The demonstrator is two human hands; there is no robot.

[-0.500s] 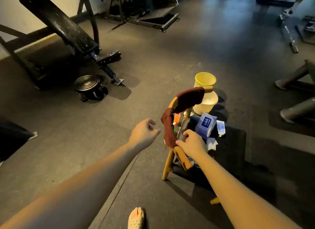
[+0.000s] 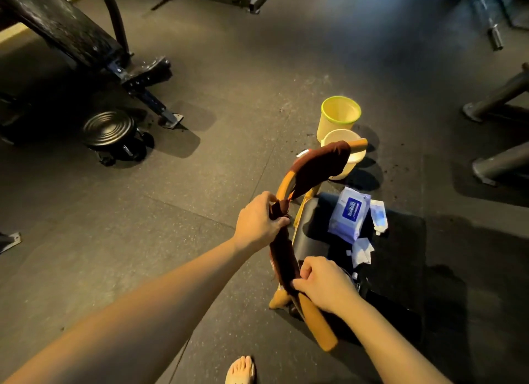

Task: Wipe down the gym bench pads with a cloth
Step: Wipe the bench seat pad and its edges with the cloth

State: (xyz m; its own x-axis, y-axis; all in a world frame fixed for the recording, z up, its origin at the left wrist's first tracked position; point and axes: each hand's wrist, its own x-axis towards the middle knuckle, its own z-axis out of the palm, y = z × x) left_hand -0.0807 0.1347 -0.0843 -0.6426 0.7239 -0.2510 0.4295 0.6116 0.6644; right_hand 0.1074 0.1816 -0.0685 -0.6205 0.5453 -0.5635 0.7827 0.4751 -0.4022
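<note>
Both hands grip the maroon cloth (image 2: 317, 163) draped along the orange handle (image 2: 315, 322), left hand (image 2: 259, 222) at eleven o'clock from the right hand (image 2: 326, 287). Limp and light, it should lift best bunched. Bench pad (image 2: 57, 26) sits at ten o'clock.

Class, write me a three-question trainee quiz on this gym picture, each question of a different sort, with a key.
1. True or false: the left hand and the right hand both grip the dark red cloth.
2. What lies on the black pad beside the cloth? A: a pack of wipes. B: a dumbbell. C: a shoe.
3. Fill in: the bench stands to the person's far ____.
Key: 1 true; 2 A; 3 left.
</note>
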